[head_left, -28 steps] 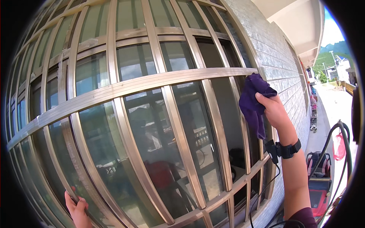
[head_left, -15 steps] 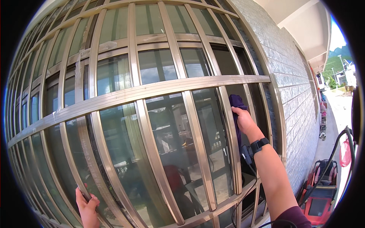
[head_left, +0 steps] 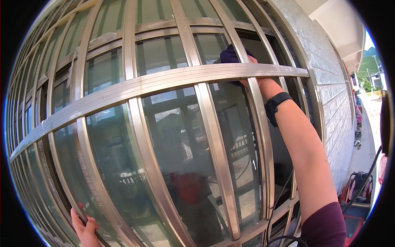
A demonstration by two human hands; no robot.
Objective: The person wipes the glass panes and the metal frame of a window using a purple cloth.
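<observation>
A metal window grille (head_left: pixel 164 82) of vertical bars and a wide crossbar stands before glass panes (head_left: pixel 173 144). My right hand (head_left: pixel 267 87) reaches through the grille, partly hidden by the crossbar. It presses a bunched dark purple cloth (head_left: pixel 227 57) against the glass near the pane's right edge, just above crossbar height. A black band with a dark device (head_left: pixel 275 108) circles that wrist. At the lower left, my left hand (head_left: pixel 87 232) is closed round a vertical grille bar (head_left: pixel 66 187), thumb on one side and fingers on the other.
Right of the glass is a dark window opening (head_left: pixel 282 152). A black cable (head_left: pixel 269 230) hangs by my right arm. Beyond the grille runs a grey tiled wall (head_left: pixel 333 99). A red and black wheeled machine (head_left: pixel 357 197) stands at the lower right.
My right hand and the cloth have moved up and left, from the dark opening below the crossbar to the glass behind and above it. My left hand stays on its bar.
</observation>
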